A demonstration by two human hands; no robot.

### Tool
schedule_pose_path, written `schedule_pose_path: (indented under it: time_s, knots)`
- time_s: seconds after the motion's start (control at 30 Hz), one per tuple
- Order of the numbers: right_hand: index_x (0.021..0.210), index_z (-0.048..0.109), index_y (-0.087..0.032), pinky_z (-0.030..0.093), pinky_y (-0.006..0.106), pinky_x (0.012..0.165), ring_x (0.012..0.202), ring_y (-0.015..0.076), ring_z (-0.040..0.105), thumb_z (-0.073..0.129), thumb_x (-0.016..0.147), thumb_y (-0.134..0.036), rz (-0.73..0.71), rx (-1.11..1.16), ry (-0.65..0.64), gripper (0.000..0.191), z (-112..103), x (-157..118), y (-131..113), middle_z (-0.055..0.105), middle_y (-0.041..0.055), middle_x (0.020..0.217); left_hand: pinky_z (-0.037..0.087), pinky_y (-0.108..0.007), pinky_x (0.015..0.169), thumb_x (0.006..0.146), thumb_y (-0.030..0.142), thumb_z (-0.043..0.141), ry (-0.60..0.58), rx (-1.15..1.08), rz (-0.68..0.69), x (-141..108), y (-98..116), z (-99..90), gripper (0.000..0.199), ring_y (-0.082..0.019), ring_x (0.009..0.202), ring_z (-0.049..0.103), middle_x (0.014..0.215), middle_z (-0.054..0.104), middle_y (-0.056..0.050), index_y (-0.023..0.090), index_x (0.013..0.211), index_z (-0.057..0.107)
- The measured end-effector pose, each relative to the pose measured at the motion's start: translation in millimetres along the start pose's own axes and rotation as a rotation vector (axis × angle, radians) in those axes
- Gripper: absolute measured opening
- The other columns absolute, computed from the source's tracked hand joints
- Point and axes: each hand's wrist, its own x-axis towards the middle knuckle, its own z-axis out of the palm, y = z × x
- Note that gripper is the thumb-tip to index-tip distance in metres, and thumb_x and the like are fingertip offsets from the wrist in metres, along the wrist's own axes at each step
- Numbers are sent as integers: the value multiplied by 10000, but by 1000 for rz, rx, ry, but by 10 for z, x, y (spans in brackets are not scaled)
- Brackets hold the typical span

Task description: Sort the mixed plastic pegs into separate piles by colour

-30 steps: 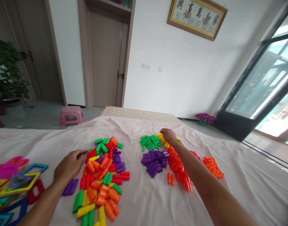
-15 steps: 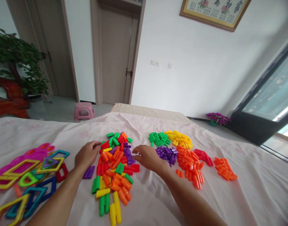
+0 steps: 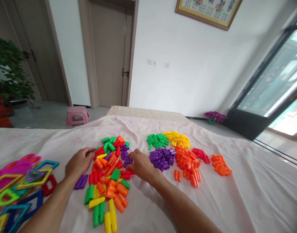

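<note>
A mixed pile of plastic bullet-shaped building blocks (image 3: 109, 161) in red, orange, green, yellow and purple lies between my hands on the cloth. My left hand (image 3: 79, 161) rests at the pile's left edge, fingers stretched forward beside the red blocks (image 3: 99, 151). Reaching in from the other side, my right hand (image 3: 143, 166) has thumb and fingers apart at the purple blocks (image 3: 126, 158); whether it touches them is hard to tell. A pair of purple blocks (image 3: 81, 182) lies below my left wrist. Neither hand visibly holds a block.
Sorted heaps lie to the right: green (image 3: 157, 141), yellow (image 3: 177, 139), purple (image 3: 162, 158), orange (image 3: 187, 160) and red (image 3: 201, 155). Farther right is another orange group (image 3: 221, 165). Colourful geometric frames (image 3: 32, 187) cover the left side. A pink stool (image 3: 78, 116) stands beyond the bed-like cloth surface (image 3: 255, 191).
The view has turned slightly right, so everything shifts left in the picture. My right hand has moved closer to the purple blocks in the pile. My left hand stays by the pile's left edge.
</note>
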Motion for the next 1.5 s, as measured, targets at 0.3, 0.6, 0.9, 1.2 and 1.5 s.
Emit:
schedule_pose_path:
  time_s: [0.3, 0.6, 0.9, 1.2, 1.5]
  knots:
    - [1084, 730, -229, 414, 244, 726, 912, 182, 642, 771, 803, -336, -48, -23, 6, 303, -478, -13, 177, 662, 45, 1053, 500, -357, 844, 903, 399, 428, -62, -26, -29, 51, -38, 16, 417, -272, 1090, 662, 1253, 709, -48, 272, 1181, 713]
    - [1059, 753, -241, 413, 230, 723, 909, 184, 644, 762, 735, -231, 113, -95, -50, 325, -1182, -285, 777, 731, 3, 1006, 511, -351, 820, 890, 418, 460, -44, -29, -33, 43, -34, 12, 415, -283, 1069, 670, 1221, 725, -66, 262, 1165, 729]
    - [1005, 771, -236, 369, 216, 609, 812, 159, 651, 755, 679, -137, 247, -186, -242, 341, -1196, -307, 900, 750, -7, 914, 509, -366, 830, 881, 419, 462, -64, -17, -27, 65, -54, 13, 416, -292, 1048, 673, 1202, 728, -74, 264, 1162, 727]
    - [987, 769, -233, 350, 207, 591, 836, 162, 665, 696, 701, -114, 222, -253, -286, 318, -1154, -282, 844, 751, 5, 929, 502, -369, 834, 884, 418, 454, -72, -26, -36, 56, -39, 3, 422, -291, 1052, 669, 1203, 724, -74, 259, 1170, 721]
    - [980, 767, -228, 385, 227, 630, 854, 187, 669, 638, 694, -64, 216, -223, -204, 353, -1154, -321, 821, 751, 21, 947, 507, -355, 806, 878, 418, 468, -55, -26, -38, 33, -12, -15, 420, -288, 1047, 670, 1216, 723, -72, 264, 1170, 727]
